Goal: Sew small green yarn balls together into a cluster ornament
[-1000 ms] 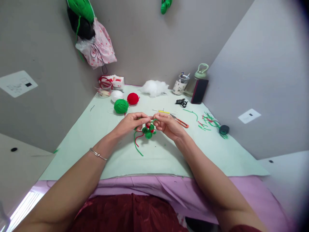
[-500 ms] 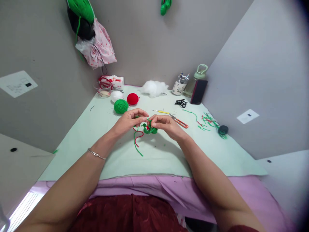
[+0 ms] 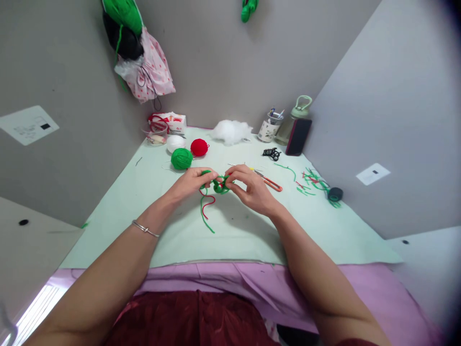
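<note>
A small green yarn piece with bits of red (image 3: 220,186) is held between my two hands above the table. My left hand (image 3: 197,181) pinches its left side, with green yarn lying over the fingers. My right hand (image 3: 248,186) grips the right side between thumb and fingertips. From beneath the left hand a red yarn tail (image 3: 209,205) and a longer green yarn tail (image 3: 205,221) trail down onto the table. Behind my right hand lies a yellow-handled crochet hook (image 3: 252,169), partly covered. Orange-handled thread snips (image 3: 271,183) rest just to the right of that hand.
Green (image 3: 181,158), red (image 3: 199,147) and white yarn balls (image 3: 175,143) sit back left. White stuffing (image 3: 231,131) lies at the wall. A pen cup (image 3: 268,129), bottle (image 3: 288,125), phone (image 3: 298,137) and black claw clip (image 3: 271,154) stand back right, near yarn scraps (image 3: 311,181) and black tape (image 3: 335,194).
My right hand has turned and its fingers have lifted and spread a little, now covering more of the crochet hook. The yarn piece has shifted slightly upward; the left hand stays nearly in place.
</note>
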A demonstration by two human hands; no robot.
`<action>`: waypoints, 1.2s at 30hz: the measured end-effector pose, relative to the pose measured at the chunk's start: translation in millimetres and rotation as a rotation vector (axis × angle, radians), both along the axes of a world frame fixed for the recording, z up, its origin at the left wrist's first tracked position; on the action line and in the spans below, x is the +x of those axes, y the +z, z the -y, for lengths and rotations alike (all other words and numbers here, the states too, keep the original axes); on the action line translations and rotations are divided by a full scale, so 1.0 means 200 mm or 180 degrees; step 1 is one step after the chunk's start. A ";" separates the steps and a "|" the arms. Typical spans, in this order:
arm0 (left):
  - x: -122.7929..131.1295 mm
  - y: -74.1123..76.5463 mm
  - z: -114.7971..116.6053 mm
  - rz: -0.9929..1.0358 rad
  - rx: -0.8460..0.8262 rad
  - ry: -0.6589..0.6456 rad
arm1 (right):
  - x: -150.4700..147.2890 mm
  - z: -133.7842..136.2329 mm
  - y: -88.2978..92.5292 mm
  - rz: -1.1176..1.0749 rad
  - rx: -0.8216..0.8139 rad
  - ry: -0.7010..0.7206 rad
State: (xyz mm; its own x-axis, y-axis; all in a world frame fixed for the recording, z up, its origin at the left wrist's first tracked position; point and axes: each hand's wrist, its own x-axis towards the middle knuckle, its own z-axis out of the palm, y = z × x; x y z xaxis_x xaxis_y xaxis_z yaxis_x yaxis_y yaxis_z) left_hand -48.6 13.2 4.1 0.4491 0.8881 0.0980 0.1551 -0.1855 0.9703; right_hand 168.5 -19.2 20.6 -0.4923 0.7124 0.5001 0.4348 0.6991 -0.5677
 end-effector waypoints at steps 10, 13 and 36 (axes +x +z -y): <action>0.01 0.02 0.02 0.0127 -0.0205 -0.0039 | 0.06 -0.05 0.00 -0.2038 -0.2220 0.0085; 0.01 0.03 0.02 -0.0009 -0.0201 0.0040 | 0.08 -0.09 -0.01 -0.2789 -0.2446 -0.0208; 0.01 0.01 0.03 -0.0208 -0.0152 -0.0057 | -0.01 -0.04 -0.04 -0.1739 -0.1141 -0.0645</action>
